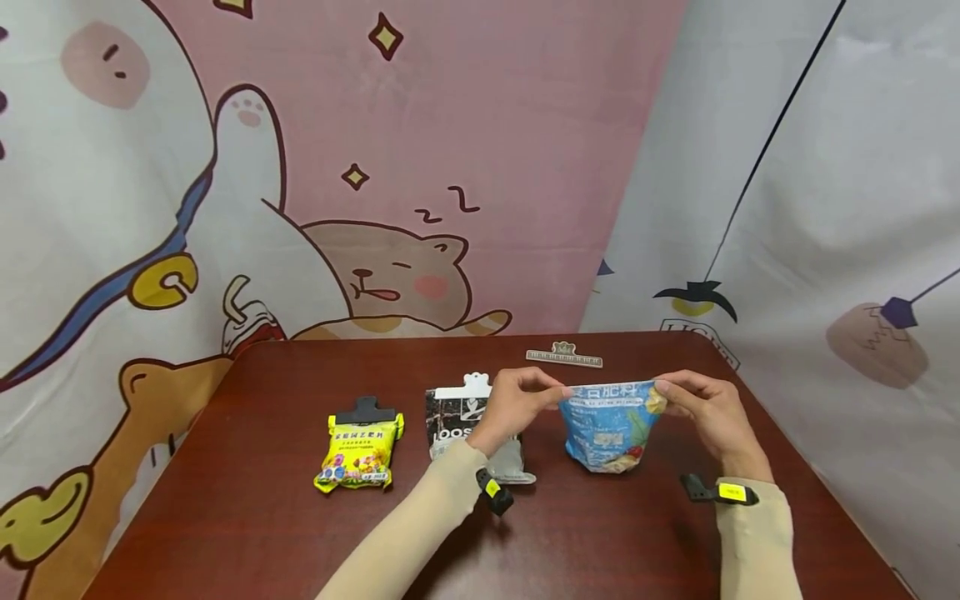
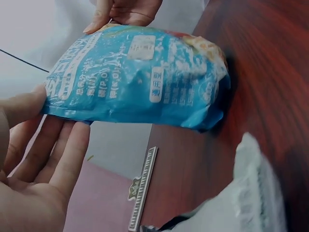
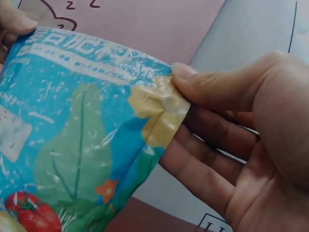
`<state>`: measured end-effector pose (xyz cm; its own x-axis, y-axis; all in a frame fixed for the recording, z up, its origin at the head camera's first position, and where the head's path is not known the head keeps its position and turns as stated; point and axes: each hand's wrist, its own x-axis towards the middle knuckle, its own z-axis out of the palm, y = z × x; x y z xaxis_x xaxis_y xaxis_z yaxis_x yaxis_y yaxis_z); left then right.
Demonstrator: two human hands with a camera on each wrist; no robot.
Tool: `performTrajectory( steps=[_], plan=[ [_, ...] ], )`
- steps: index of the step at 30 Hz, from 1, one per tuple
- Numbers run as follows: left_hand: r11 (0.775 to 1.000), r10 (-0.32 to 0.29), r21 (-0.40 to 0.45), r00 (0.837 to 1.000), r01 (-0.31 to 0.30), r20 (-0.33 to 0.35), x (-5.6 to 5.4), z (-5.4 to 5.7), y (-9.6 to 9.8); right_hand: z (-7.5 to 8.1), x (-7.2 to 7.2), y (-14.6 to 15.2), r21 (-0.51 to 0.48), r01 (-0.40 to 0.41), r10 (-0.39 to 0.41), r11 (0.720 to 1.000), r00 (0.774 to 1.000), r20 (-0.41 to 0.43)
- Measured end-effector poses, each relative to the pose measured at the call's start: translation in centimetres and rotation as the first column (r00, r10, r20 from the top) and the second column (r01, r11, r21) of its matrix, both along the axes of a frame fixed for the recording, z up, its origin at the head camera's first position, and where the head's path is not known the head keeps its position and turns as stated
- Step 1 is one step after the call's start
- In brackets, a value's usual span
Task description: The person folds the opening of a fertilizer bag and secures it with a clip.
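A blue plastic fertilizer bag [image 1: 609, 429] with white lettering and vegetable pictures stands upright on the right half of the table. My left hand [image 1: 519, 404] pinches its top left corner between thumb and fingers. At the top right corner, my right hand [image 1: 708, 410] does the same, its thumb [image 3: 207, 87] on the front face. Between both hands the top edge is stretched nearly straight. Behind the bag lies a flat pale clip [image 1: 564, 356] with a ruler-like bar, also visible in the left wrist view.
Left of the blue bag, partly behind my left hand, is a black-and-grey bag [image 1: 448, 417] with a white clip [image 1: 476, 385] on top. Further left lies a yellow bag [image 1: 360, 454] with a black clip [image 1: 365, 410]. A cartoon-printed curtain [image 1: 480, 167] hangs behind the table [image 1: 247, 517].
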<state>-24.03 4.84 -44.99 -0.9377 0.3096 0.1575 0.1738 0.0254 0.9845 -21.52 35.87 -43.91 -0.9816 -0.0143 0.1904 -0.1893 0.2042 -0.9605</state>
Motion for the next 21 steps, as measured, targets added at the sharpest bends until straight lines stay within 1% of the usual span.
performTrajectory(
  steps=[3,5,7,10,12,15,18,21],
  plan=[
    [0.998,-0.061,-0.001,0.998,0.061,0.003,-0.4,0.4,-0.3,0.0,-0.1,0.0,0.022,0.004,-0.005,1.0,1.0,0.013],
    [0.996,-0.091,-0.001,0.996,0.091,0.013,-0.7,0.7,-0.6,0.0,-0.1,-0.1,0.046,0.009,-0.01,0.999,1.0,0.023],
    [0.995,-0.101,-0.006,0.995,0.102,0.017,-1.2,0.9,-0.8,0.1,-0.1,-0.1,0.061,0.011,-0.013,0.998,0.999,0.033],
    [0.995,-0.093,-0.023,0.996,0.093,0.004,-2.1,1.2,-0.9,0.1,-0.1,-0.1,0.066,0.009,-0.012,0.998,0.999,0.04],
    [0.995,-0.077,-0.062,0.997,0.076,-0.017,-2.6,1.3,-0.9,0.2,0.0,-0.1,0.061,0.005,-0.007,0.998,0.999,0.038],
    [0.986,-0.05,-0.161,0.997,0.04,-0.062,-3.5,1.4,-0.8,0.2,0.0,-0.1,0.046,-0.004,0.003,0.999,0.999,0.034],
    [0.963,-0.043,-0.268,0.995,0.017,-0.093,-4.3,1.5,-0.8,0.2,-0.1,-0.2,0.031,-0.013,0.012,0.999,0.999,0.035],
    [0.938,-0.075,-0.345,0.99,0.029,-0.12,-5.3,1.4,-0.5,0.2,0.0,-0.2,0.029,-0.014,0.013,0.999,0.999,0.039]
  ],
)
